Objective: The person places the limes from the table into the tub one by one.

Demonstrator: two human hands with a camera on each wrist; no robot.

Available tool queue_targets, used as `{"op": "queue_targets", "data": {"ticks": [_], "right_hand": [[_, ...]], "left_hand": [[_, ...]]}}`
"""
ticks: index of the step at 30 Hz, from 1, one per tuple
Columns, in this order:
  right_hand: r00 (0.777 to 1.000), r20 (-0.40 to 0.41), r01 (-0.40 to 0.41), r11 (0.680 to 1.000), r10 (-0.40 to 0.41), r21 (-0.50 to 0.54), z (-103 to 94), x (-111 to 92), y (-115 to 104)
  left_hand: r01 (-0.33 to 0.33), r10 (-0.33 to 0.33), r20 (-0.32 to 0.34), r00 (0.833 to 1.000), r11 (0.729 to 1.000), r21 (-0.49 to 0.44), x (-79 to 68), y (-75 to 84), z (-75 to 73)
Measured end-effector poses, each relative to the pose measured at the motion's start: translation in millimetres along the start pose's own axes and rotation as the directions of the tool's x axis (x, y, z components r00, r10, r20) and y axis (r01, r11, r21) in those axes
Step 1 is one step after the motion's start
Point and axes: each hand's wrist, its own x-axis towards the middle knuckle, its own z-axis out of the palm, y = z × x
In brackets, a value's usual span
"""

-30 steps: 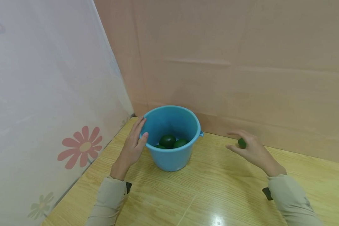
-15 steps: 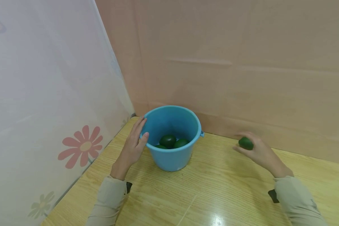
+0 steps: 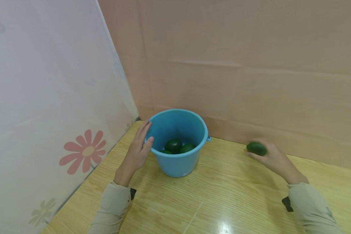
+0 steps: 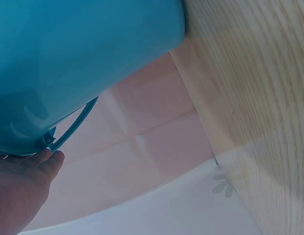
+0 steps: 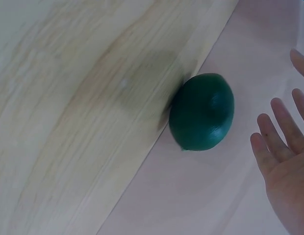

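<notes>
A light blue bucket (image 3: 176,164) stands upright on the wooden table, with several dark green oval fruits (image 3: 173,146) at its bottom. At the bucket's left side my left hand (image 3: 134,154) rests fingertips and thumb against the rim; in the left wrist view its fingers (image 4: 54,164) are fairly straight beside the bucket's handle (image 4: 76,125). Another smooth green oval fruit (image 3: 256,149) lies near the table's back edge. My right hand (image 3: 276,159) is around it in the head view, thumb and fingers spread. The right wrist view shows that fruit (image 5: 202,111) apart from the straight fingers (image 5: 279,129).
A beige sheet (image 3: 237,65) hangs behind the table (image 3: 222,191). On the left, a white curtain with printed flowers (image 3: 87,151) runs along the table's edge. The bucket stands near the back left corner.
My right hand has drawn back to the right, uncovering more of the green fruit, which stays at about the same spot. The left hand and bucket have not visibly moved.
</notes>
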Motion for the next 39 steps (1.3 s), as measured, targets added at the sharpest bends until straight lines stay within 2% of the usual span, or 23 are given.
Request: {"op": "queue_targets", "data": {"ticks": [13,34,39], "right_hand": [[0.998,0.059,-0.027,1.0,0.028,-0.01,-6.3,3.0,10.8],[0.996,0.06,-0.073,0.997,0.072,0.002,-2.6,6.9,30.3],[0.996,0.056,-0.062,0.998,0.063,-0.005,-1.7,8.3,30.8]], "left_hand": [[0.01,-0.01,0.003,1.0,1.0,-0.003,1.1,1.6,-0.4],[0.009,-0.009,-0.001,1.0,1.0,-0.003,1.3,2.8,-0.5],[0.005,-0.005,-0.004,1.0,1.0,-0.004,1.3,1.8,0.2]]}}
